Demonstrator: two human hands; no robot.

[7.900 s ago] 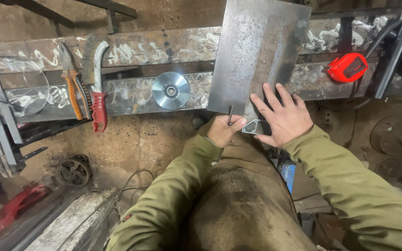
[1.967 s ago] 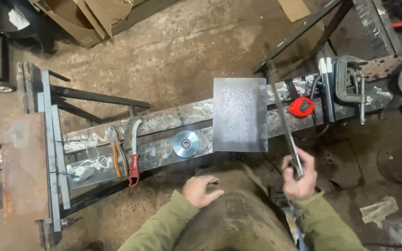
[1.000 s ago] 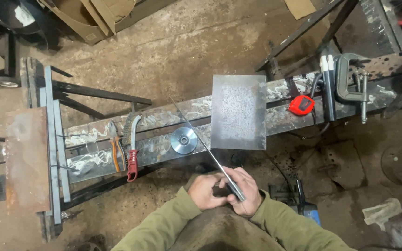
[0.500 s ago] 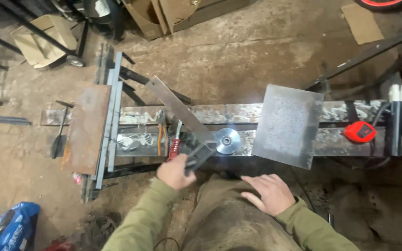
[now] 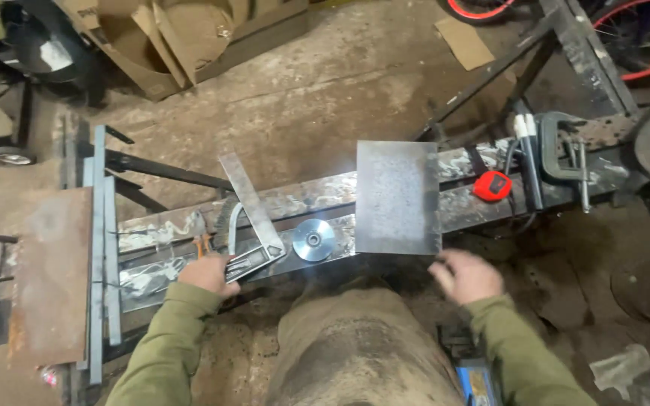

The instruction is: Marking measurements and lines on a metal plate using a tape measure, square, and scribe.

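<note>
Two hands: both yours, reaching forward from green sleeves over a long metal bench (image 5: 460,207).
Left hand: your left hand (image 5: 208,272) is curled around the short leg of a steel square (image 5: 253,225), holding it at the bench's near edge.
Square: its long blade slants up and away to the left, across the bench; the corner lies just left of a shiny round disc (image 5: 314,240).
Right hand: your right hand (image 5: 466,275) hovers with fingers spread wide, holding nothing, just below the near right corner of a flat grey steel plate (image 5: 399,197).
Plate: it lies across the bench, its near edge hanging slightly over the front.
Left of the square: a wire brush (image 5: 223,225) and orange-handled pliers (image 5: 203,242) lie close beside your left hand.
Right of the plate: a red tape measure (image 5: 493,185), then a big clamp (image 5: 562,154) on the bench.
Far left: a rusty sheet (image 5: 50,274) rests on a frame.
Below: your knees fill the lower middle.
</note>
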